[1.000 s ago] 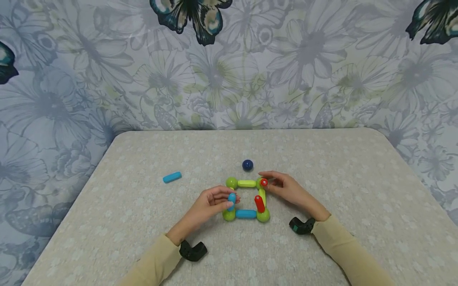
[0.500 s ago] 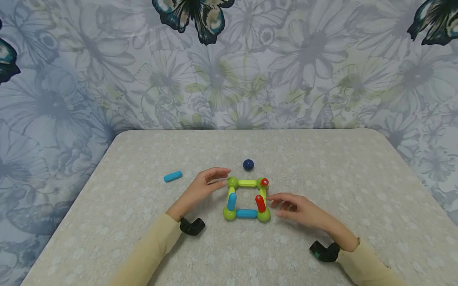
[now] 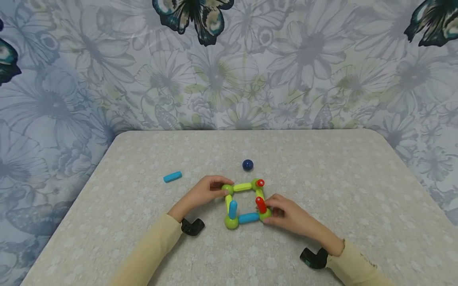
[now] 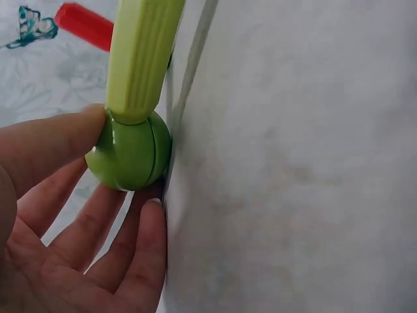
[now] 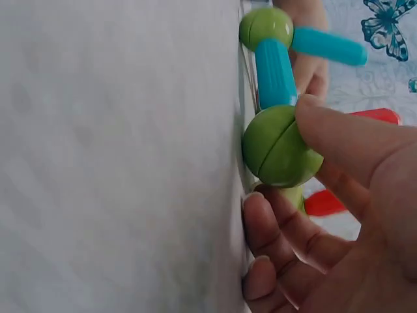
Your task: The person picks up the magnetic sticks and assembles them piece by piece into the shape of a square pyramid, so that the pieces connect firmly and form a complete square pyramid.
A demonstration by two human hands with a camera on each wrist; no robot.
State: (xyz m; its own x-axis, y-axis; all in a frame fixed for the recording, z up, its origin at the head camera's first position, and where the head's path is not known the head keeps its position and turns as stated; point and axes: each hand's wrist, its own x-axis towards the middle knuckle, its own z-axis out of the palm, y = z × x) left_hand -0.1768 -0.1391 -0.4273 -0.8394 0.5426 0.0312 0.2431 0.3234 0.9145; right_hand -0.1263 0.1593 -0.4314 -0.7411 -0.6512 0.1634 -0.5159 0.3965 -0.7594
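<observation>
A square frame of green balls and coloured rods lies on the table, slightly turned. My left hand [image 3: 204, 194] grips its far left green ball [image 4: 130, 153] between thumb and fingers. The near right green ball [image 5: 280, 147] is pinched by my right hand [image 3: 291, 214]. Yellow-green rods form the far side and both flanks; a blue rod [image 3: 248, 218] makes the near side. Another blue rod [image 3: 233, 209] stands up from the near left ball [image 3: 231, 222]. Two red rods rise on the right, one from the near ball [image 3: 261, 204], one from the far corner [image 3: 261, 182].
Beyond the frame sits a loose dark blue ball [image 3: 247, 165]. To the left lies a loose blue rod [image 3: 172, 176]. The pale patterned table [image 3: 343, 171] ends at a wall [image 3: 307, 67] with flowers and butterflies.
My left hand let go of the upright blue rod and moved to the far left ball. My right hand came from the far right corner to the near right ball. The frame turned slightly.
</observation>
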